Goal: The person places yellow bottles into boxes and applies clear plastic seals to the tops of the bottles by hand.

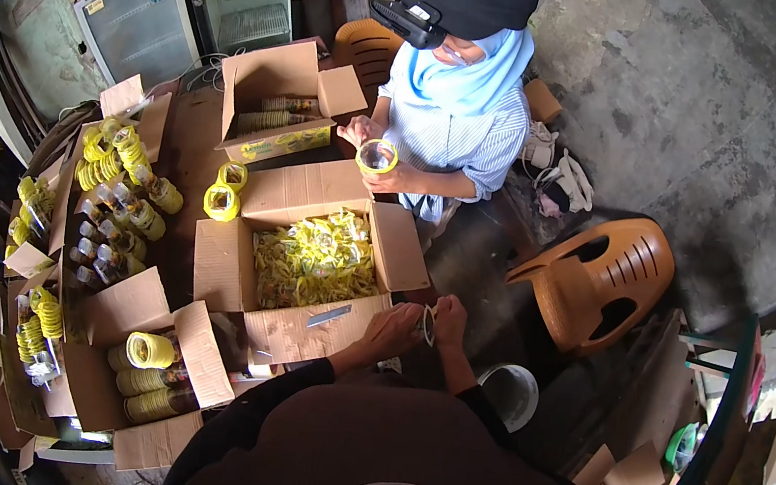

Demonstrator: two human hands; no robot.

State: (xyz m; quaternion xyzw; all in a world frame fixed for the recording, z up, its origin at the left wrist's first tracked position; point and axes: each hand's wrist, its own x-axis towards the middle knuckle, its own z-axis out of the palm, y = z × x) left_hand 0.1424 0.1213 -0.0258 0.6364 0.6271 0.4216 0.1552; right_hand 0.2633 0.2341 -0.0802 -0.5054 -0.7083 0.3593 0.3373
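Low in front of my body, my left hand [392,331] and my right hand [450,321] are close together. Both grip a small cup-like piece with a pale rim [429,325], seen nearly edge-on; fingers hide most of it. Just left of my hands stands an open cardboard box [218,263] filled with yellow plastic scraps [319,259]. On its near flap lies a flat grey blade-like strip [329,316]. Across the box, a co-worker [451,110] holds a clear plastic cup with a yellow rim [377,157].
Stacked cups [152,384] fill part of a cardboard box [90,379] at lower left. Two yellow-rimmed stacks [222,202] stand beside the scrap box. Farther left are several cup stacks [110,233]. A brown plastic chair [598,283] and a white bucket [509,396] are to the right.
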